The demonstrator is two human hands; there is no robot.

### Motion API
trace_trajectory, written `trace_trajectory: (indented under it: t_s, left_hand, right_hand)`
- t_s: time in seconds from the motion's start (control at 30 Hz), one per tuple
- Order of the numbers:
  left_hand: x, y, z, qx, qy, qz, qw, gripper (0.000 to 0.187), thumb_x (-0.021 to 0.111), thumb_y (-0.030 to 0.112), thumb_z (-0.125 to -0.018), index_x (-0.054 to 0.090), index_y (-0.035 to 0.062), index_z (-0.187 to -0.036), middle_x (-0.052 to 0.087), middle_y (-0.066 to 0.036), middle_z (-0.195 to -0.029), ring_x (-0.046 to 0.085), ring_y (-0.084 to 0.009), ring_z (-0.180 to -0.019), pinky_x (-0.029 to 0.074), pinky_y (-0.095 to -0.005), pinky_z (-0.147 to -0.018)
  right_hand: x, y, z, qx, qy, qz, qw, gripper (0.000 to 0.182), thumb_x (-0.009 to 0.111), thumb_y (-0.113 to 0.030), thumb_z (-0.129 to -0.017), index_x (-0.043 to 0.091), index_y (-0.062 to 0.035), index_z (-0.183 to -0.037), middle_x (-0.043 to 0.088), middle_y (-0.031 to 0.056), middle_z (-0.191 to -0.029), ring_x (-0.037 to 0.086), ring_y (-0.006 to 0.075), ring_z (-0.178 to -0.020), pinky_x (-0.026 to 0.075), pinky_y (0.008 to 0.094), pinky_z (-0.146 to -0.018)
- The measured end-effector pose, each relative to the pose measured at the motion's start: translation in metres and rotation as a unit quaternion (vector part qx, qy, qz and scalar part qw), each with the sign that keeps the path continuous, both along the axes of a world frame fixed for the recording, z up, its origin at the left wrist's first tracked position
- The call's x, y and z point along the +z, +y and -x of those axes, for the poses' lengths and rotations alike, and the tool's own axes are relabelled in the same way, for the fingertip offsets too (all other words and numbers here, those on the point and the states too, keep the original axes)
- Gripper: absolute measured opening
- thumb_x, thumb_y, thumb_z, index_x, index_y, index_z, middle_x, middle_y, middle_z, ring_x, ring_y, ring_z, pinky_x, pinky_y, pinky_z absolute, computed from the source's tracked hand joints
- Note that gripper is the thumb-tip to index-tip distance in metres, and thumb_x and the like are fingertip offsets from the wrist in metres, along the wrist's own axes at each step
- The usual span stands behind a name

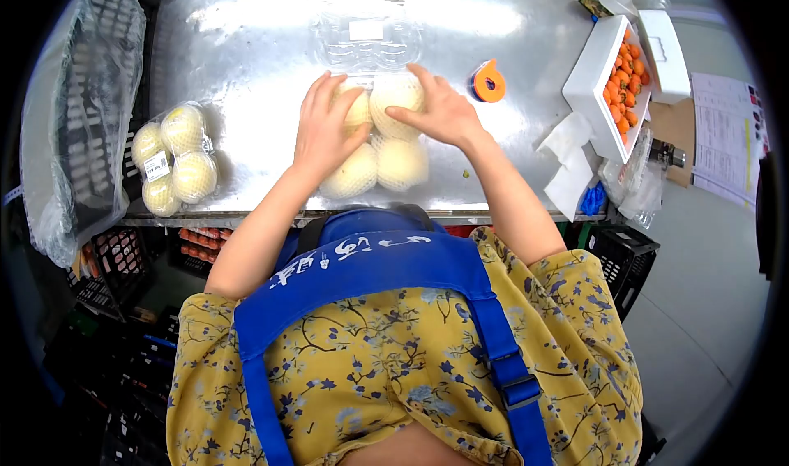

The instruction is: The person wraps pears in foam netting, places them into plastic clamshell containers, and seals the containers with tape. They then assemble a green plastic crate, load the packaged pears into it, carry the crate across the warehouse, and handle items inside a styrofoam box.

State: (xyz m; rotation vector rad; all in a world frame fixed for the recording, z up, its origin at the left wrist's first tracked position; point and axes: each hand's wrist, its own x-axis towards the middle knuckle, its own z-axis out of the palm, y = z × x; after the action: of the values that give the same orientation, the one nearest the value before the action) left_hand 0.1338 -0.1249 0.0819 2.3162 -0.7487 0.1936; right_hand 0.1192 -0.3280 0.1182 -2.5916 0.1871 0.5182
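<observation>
Several pale yellow round fruits in white foam nets [400, 163] sit in a two-by-two group in front of me, apparently in the base of a clear plastic clamshell box. Its transparent lid [337, 43], bearing a white label, lies folded back on the far side. My left hand [329, 129] curves its fingers and thumb around the far-left fruit [354, 108]. On the far-right fruit [398, 100], my right hand [444, 111] rests its thumb on top and its index finger at the far edge. The box base is mostly hidden under the fruits.
A closed pack of netted fruits [196, 175] stands left on the metal table [263, 88]. An orange tape dispenser [489, 84] lies to the right. Beyond it are a white foam box [585, 78] of small orange fruits, and crumpled white paper [567, 145]. Plastic-covered crates [78, 121] stand far left.
</observation>
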Motion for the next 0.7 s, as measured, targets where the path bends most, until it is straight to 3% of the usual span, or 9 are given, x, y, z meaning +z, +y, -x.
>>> trace_trajectory:
  t_s: [0.1, 0.17, 0.2, 0.3, 0.43, 0.5, 0.7]
  left_hand:
    - [-0.007, 0.004, 0.031, -0.147, 0.062, 0.104, 0.982, 0.041, 0.068, 0.008, -0.064, 0.057, 0.003, -0.104, 0.047, -0.014, -0.12, 0.045, -0.0312, -0.11, 0.04, -0.0409, -0.091]
    - [-0.005, -0.005, 0.044, -0.229, 0.105, 0.058, 0.966, 0.046, 0.068, 0.009, -0.065, 0.055, 0.0027, -0.108, 0.046, -0.014, -0.12, 0.045, -0.0307, -0.11, 0.04, -0.0406, -0.09]
    - [-0.003, -0.012, 0.049, -0.269, 0.126, 0.035, 0.954, 0.048, 0.068, 0.01, -0.065, 0.054, 0.0026, -0.11, 0.046, -0.014, -0.119, 0.044, -0.0305, -0.11, 0.04, -0.0405, -0.09]
    - [0.006, -0.027, 0.052, -0.247, 0.067, -0.046, 0.966, 0.052, 0.069, 0.014, -0.066, 0.052, 0.0029, -0.114, 0.046, -0.016, -0.117, 0.043, -0.0306, -0.111, 0.039, -0.0403, -0.09]
    - [0.004, -0.02, 0.058, -0.286, 0.071, -0.077, 0.953, 0.066, 0.069, 0.019, -0.064, 0.043, 0.0032, -0.122, 0.046, -0.018, -0.118, 0.042, -0.0337, -0.114, 0.038, -0.0429, -0.095]
    - [-0.002, -0.015, 0.057, -0.289, 0.074, -0.036, 0.954, 0.058, 0.066, 0.015, -0.062, 0.048, 0.0001, -0.116, 0.049, -0.017, -0.112, 0.045, -0.0315, -0.108, 0.039, -0.0405, -0.094]
    - [0.005, -0.012, 0.057, -0.3, 0.11, -0.019, 0.948, 0.06, 0.068, 0.023, -0.066, 0.048, 0.001, -0.117, 0.048, -0.02, -0.116, 0.048, -0.0319, -0.109, 0.041, -0.0414, -0.091]
  right_hand:
    - [-0.003, -0.008, -0.001, 0.068, -0.141, -0.03, 0.987, 0.067, 0.066, -0.043, -0.073, 0.042, -0.0164, -0.129, 0.046, 0.0168, -0.124, 0.049, 0.0359, -0.109, 0.041, 0.0396, -0.092]
    - [-0.032, -0.008, 0.002, 0.131, -0.259, -0.088, 0.953, 0.059, 0.066, -0.039, -0.073, 0.048, -0.0152, -0.124, 0.046, 0.0135, -0.125, 0.047, 0.033, -0.111, 0.04, 0.0378, -0.094]
    - [-0.034, -0.006, 0.002, 0.134, -0.259, -0.095, 0.952, 0.056, 0.067, -0.037, -0.072, 0.05, -0.0156, -0.121, 0.047, 0.0131, -0.124, 0.047, 0.0322, -0.111, 0.039, 0.0378, -0.094]
    - [-0.041, -0.001, 0.003, 0.142, -0.253, -0.11, 0.951, 0.051, 0.069, -0.03, -0.069, 0.054, -0.0151, -0.116, 0.05, 0.0118, -0.12, 0.046, 0.0304, -0.109, 0.039, 0.0378, -0.094]
    - [-0.053, -0.006, 0.001, 0.145, -0.243, -0.107, 0.953, 0.051, 0.072, -0.023, -0.064, 0.057, -0.0126, -0.111, 0.054, 0.01, -0.113, 0.047, 0.0305, -0.106, 0.041, 0.0378, -0.09]
    - [-0.053, -0.001, 0.0, 0.153, -0.25, -0.073, 0.953, 0.048, 0.072, -0.024, -0.063, 0.057, -0.0131, -0.108, 0.054, 0.0105, -0.111, 0.049, 0.0299, -0.102, 0.041, 0.0375, -0.089]
    - [-0.055, 0.021, 0.009, 0.136, -0.306, -0.002, 0.942, 0.049, 0.07, -0.024, -0.062, 0.057, -0.0123, -0.108, 0.052, 0.0112, -0.109, 0.048, 0.0316, -0.101, 0.041, 0.0409, -0.084]
